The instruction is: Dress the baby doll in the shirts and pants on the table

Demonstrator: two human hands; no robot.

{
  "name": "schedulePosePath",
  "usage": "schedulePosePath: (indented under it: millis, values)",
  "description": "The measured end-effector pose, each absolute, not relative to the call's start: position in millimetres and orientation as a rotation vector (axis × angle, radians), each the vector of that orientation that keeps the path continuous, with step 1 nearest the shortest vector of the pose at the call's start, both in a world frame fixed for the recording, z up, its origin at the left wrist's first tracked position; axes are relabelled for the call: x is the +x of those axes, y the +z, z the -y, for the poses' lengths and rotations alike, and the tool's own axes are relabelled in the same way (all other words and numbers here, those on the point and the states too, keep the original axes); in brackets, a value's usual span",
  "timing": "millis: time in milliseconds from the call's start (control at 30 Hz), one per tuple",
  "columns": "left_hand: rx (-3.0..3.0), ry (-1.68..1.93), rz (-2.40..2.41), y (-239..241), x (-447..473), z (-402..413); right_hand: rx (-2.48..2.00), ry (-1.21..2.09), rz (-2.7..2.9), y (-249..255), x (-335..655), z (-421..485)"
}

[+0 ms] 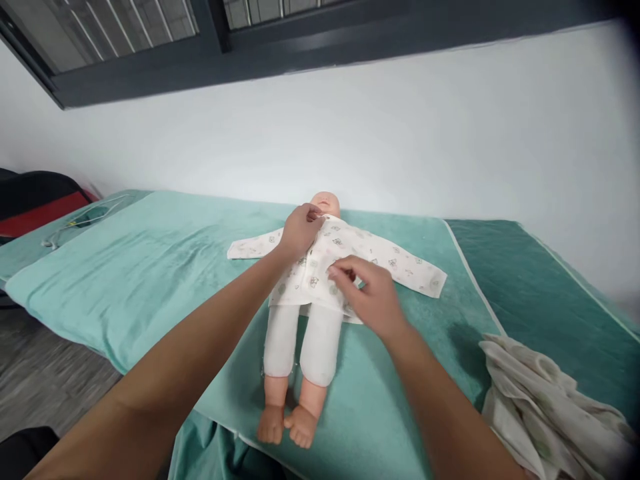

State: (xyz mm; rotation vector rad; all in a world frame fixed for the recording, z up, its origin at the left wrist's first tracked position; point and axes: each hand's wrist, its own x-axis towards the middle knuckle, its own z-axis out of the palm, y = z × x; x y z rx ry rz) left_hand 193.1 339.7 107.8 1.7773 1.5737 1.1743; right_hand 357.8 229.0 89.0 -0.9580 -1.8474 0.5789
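Observation:
A baby doll lies on its back, feet towards me, wearing white trousers and a white long-sleeved baby shirt with small printed figures. The sleeves stretch out to both sides. At the collar, below the doll's chin, my left hand is closed, its fingertips pinching the shirt. My right hand is at the lower front of the shirt with thumb and forefinger pinched together. Whatever may be between those fingertips is too small to make out. My left hand and forearm cover part of the shirt's left side.
Green cloth covers the bed, which stands against a white wall under a dark-framed window. A crumpled pale cloth lies at the right front. Thin cords and a black-and-red item are at the far left.

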Motion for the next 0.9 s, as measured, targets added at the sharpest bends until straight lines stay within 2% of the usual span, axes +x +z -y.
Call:
schedulePosePath:
  millis: [200, 367, 533, 700, 900]
  values:
    - [2.037, 1.268, -1.697, 72, 150, -309, -1.43, 0.567, 1.611, 73, 392, -262]
    - [1.838, 1.144, -1.816, 32, 114, -287, -1.711, 0.605, 1.658, 60, 404, -275]
    - [1.705, 1.172, -1.932, 16, 105, -293, -1.64, 0.916, 1.728, 59, 395, -269]
    - [1.57, 1.254, -2.047, 13, 99, -298, -1.555, 1.014, 1.834, 59, 388, -262]
    - [1.615, 1.173, -2.002, 18, 101, -293, -1.405, 1.216, 1.935, 63, 392, -253]
